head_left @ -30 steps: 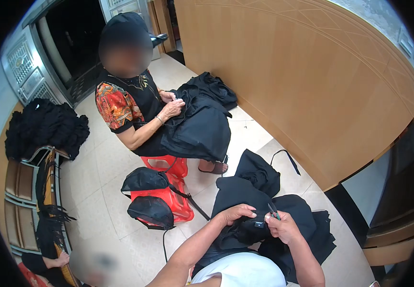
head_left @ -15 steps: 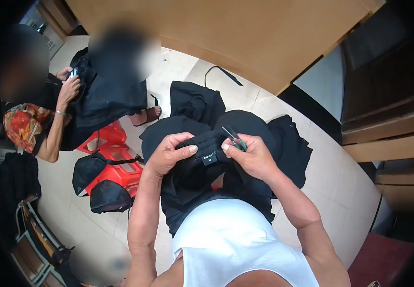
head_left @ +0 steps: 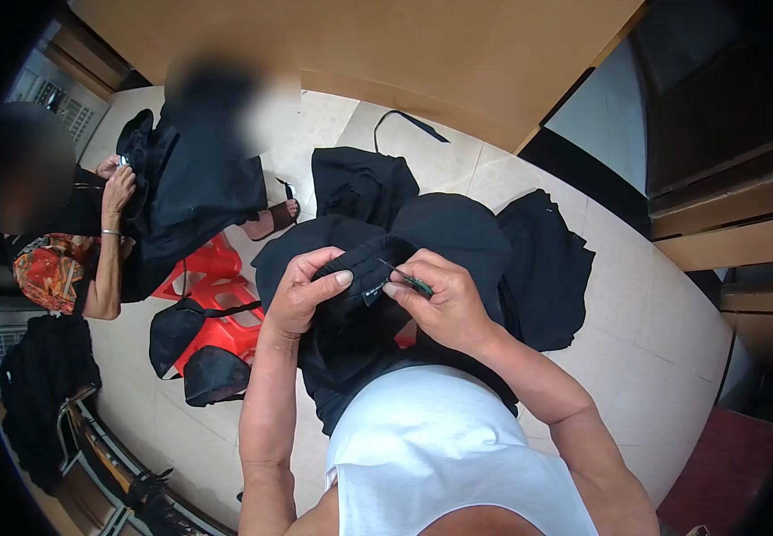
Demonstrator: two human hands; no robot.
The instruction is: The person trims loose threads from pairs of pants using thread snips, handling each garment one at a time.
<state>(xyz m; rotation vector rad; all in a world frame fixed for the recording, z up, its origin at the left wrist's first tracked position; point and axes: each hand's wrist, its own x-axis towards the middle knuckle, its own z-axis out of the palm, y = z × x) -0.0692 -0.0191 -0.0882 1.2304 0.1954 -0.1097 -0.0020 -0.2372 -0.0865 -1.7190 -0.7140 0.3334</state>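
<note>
A black garment with a gathered elastic waistband [head_left: 367,266] lies across my lap. My left hand [head_left: 308,290] pinches the left part of this waistband between thumb and fingers. A small black label with white lettering [head_left: 373,291] sits on the inner side of the band. My right hand [head_left: 440,297] is closed around green-handled thread snips [head_left: 417,283], their thin dark blades pointing up and left over the band. The right thumb and fingertips touch the label's right edge. Most of the snips' handle is hidden in my palm.
More black cloth [head_left: 547,272] lies on the right, with another black pile [head_left: 364,183] ahead. Red plastic stools [head_left: 225,335] stand at left, near a co-worker's hands [head_left: 118,183] holding dark cloth. A wooden panel [head_left: 386,45] borders the tiled floor [head_left: 627,357].
My right hand has moved slightly left and down, bringing the snips closer to the waistband and its fingertips onto the label. The label is now partly covered. The view has shifted slightly.
</note>
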